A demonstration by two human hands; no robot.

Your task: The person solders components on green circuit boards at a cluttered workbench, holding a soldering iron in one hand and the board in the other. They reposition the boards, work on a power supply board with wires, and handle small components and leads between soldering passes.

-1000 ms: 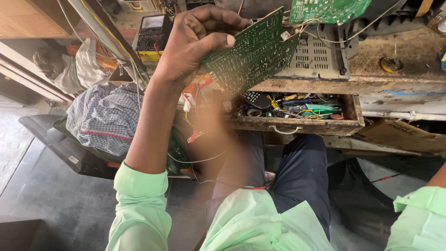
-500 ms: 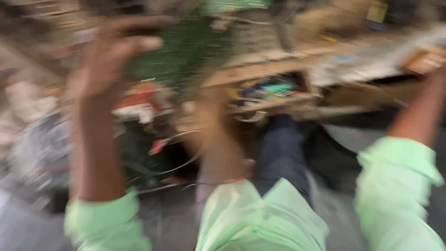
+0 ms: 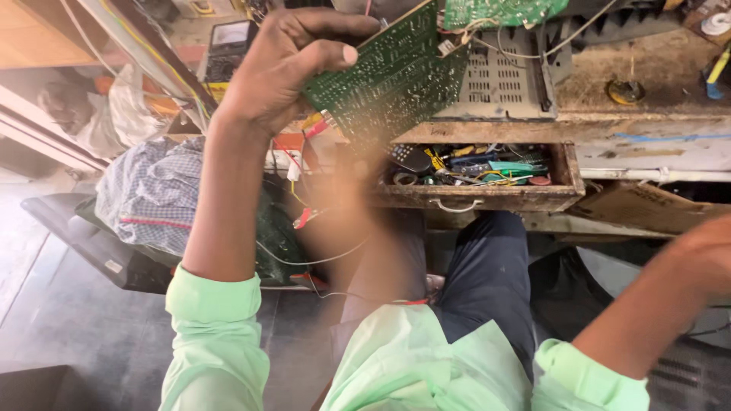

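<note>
My left hand (image 3: 282, 72) is raised and grips the left edge of a green circuit board (image 3: 396, 72), held tilted with its solder side facing me. Coloured wires hang from the board's lower edge. My right forearm reaches out to the lower right; only a blurred part of my right hand (image 3: 712, 255) shows at the frame's edge, and its fingers are out of sight. Below the board a wooden drawer (image 3: 487, 199) stands pulled out, full of tools and small parts.
A worn workbench (image 3: 647, 129) carries a grey vented metal chassis (image 3: 502, 76) and a second green board (image 3: 502, 11). A checked cloth (image 3: 152, 194) lies over dark equipment at the left. A meter (image 3: 228, 46) stands behind my left hand.
The view swung and blurred, then settled. My left hand still holds the board at about the same height. My right arm has come further into view at the right.
</note>
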